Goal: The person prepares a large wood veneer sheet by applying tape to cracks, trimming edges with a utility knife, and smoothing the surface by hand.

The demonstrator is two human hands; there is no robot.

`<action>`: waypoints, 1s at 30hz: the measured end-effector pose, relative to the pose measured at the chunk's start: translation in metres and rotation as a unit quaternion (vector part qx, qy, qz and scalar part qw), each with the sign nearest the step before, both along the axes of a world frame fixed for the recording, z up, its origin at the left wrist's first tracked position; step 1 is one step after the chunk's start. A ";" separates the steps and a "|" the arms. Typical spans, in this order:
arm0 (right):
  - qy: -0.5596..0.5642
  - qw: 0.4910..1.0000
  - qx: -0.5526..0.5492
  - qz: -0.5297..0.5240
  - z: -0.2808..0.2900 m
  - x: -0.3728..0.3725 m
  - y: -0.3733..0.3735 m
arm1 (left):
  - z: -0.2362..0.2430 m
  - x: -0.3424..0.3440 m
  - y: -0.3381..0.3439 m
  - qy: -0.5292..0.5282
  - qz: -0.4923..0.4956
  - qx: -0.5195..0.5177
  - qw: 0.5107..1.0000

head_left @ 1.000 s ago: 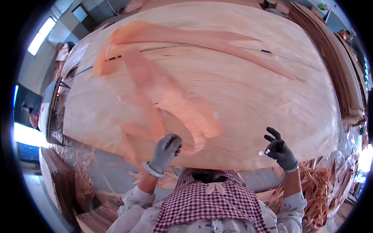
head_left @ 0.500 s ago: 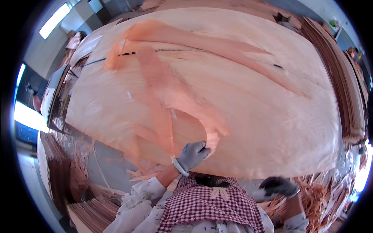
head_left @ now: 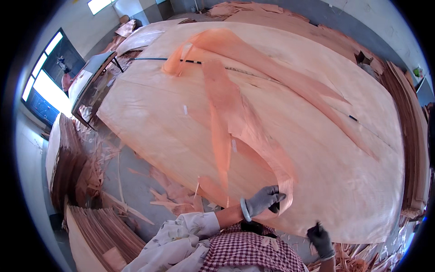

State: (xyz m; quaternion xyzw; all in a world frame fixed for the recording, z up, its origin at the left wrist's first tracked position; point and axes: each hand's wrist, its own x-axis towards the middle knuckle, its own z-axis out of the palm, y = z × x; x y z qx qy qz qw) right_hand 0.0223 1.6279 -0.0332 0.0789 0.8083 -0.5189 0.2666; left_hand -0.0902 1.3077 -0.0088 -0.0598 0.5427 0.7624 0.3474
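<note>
My left hand (head_left: 267, 201), in a grey glove, is closed on the near end of a thin torn strip of wood veneer (head_left: 247, 119). The strip curves away from it across a big pale veneer sheet (head_left: 353, 181). A second long orange veneer piece (head_left: 267, 68) lies farther back on this sheet, folded over at its left end. By the sheet's near edge is my right hand (head_left: 321, 241), also gloved, its fingers drawn together. A small dark tip shows at its fingers; what it is cannot be made out. Several narrow veneer scraps hang near the front edge, left of my left hand.
A thin rod (head_left: 154, 59) with dark bands lies across the sheet, partly under the veneer. Veneer stacks stand at right (head_left: 410, 149) and lower left (head_left: 102, 235). Torn scraps (head_left: 174, 190) litter the floor. A table (head_left: 90, 75) stands at far left.
The view has swung, shifting the sheet rightward and showing more floor at left. My left hand still grips the strip. My right hand has come up to the sheet's near edge, fingers pointing up.
</note>
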 end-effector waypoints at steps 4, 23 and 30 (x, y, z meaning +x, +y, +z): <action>0.083 0.992 -0.090 -0.034 0.031 -0.072 -0.061 | -0.006 0.003 0.001 0.062 0.015 0.004 0.998; 0.036 0.994 -0.100 0.001 0.090 -0.166 -0.106 | -0.060 -0.155 -0.203 0.184 0.369 -0.406 0.816; 0.126 0.985 -0.096 -0.075 0.140 -0.204 -0.079 | -0.030 -0.194 -0.193 0.334 0.342 -0.358 0.802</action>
